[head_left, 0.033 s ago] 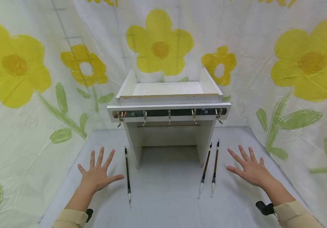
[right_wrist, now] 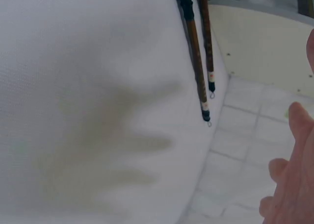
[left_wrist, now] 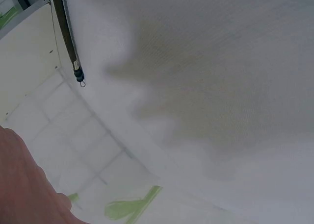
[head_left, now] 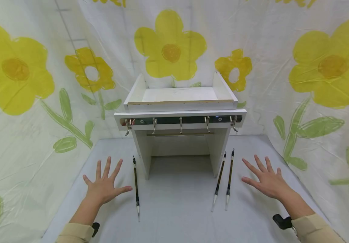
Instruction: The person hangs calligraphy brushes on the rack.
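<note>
My left hand is spread above the table, palm down, holding nothing. Just right of its thumb lies a calligraphy brush with a dark handle, a hanging loop at the far end and a clear cap over its white tip. My right hand, also spread with no object in it, hovers on the other side. Two similar capped brushes lie to its left, an inner brush and an outer brush. Both wrist views show hand shadows on the tabletop, and brush loops pointing away.
A white shelf unit stands at the back centre, its front carrying a shiny metal strip with several hooks. Beneath is an open bay between side panels. White curtains with yellow flowers surround the pale table.
</note>
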`<control>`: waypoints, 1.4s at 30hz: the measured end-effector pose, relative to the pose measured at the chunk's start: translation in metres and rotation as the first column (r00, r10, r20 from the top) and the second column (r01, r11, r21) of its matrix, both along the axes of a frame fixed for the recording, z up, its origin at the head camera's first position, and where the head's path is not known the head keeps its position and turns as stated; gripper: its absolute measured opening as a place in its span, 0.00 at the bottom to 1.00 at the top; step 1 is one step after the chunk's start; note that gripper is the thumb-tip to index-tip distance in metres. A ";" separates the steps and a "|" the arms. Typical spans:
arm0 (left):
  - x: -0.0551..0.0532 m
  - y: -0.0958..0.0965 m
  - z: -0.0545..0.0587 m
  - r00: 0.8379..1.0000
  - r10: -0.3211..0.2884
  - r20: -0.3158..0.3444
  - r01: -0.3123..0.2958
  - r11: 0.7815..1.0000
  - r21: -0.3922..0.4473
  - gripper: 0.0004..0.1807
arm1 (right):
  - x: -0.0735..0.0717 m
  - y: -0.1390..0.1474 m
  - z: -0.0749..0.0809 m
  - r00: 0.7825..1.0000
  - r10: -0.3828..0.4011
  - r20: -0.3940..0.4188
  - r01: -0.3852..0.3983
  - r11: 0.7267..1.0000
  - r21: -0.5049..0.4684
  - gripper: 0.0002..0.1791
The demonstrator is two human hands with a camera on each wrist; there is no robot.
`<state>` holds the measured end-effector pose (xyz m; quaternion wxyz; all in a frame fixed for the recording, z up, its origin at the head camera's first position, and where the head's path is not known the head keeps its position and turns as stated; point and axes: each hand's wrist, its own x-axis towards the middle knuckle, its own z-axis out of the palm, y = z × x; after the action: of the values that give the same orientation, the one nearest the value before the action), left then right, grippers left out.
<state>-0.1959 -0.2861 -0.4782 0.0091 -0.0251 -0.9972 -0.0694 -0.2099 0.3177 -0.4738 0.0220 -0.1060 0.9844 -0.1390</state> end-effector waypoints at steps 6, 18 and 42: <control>-0.003 0.000 0.001 1.000 0.006 0.009 -0.007 0.999 0.044 0.63 | 0.000 0.001 -0.001 1.000 -0.005 0.007 0.005 1.000 -0.021 0.44; -0.032 0.017 0.018 0.996 -0.067 0.050 0.038 0.892 0.450 0.57 | -0.012 0.007 -0.001 1.000 0.024 0.002 -0.023 0.980 -0.197 0.47; -0.063 0.068 0.017 0.957 -0.266 0.116 -0.002 0.392 0.920 0.37 | -0.037 -0.016 -0.018 0.972 -0.152 0.176 0.218 0.861 -0.459 0.50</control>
<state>-0.2589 -0.2181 -0.4617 -0.1069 -0.0868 -0.7842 -0.6051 -0.2468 0.3022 -0.4916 0.0478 -0.0033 0.9219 -0.3844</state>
